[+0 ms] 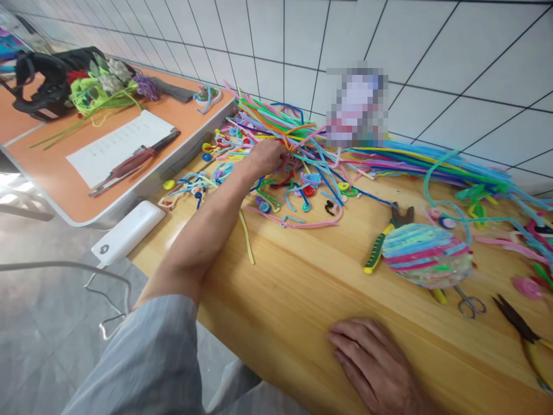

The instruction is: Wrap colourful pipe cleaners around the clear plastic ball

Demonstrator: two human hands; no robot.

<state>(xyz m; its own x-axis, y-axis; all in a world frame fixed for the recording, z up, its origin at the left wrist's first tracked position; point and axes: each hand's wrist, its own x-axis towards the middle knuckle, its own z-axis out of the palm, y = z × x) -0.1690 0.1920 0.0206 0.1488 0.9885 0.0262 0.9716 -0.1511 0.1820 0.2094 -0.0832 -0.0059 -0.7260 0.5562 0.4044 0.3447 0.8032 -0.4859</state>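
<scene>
My left hand (268, 158) reaches into a tangled pile of coloured pipe cleaners (276, 124) by the tiled wall. Its fingers are bent and closed, and what lies between them is hidden by the hand and the pile. Small coiled and bent pieces (309, 190) lie around it on the wooden table (276, 282). Near the front edge, my right hand (375, 360) rests palm down with its fingers stretched out and nothing held. Beyond it are green-and-yellow handled pliers (378, 248) and an oval piece covered in striped pipe cleaners (427, 253).
Scissors (472, 305) and dark-jawed pliers (518, 323) lie at the right. Straight pipe cleaners (432, 164) run along the wall beside a blurred-out phone-like object (356, 106). A white power bank (128, 231) sits at the left edge, near an orange table (56, 184).
</scene>
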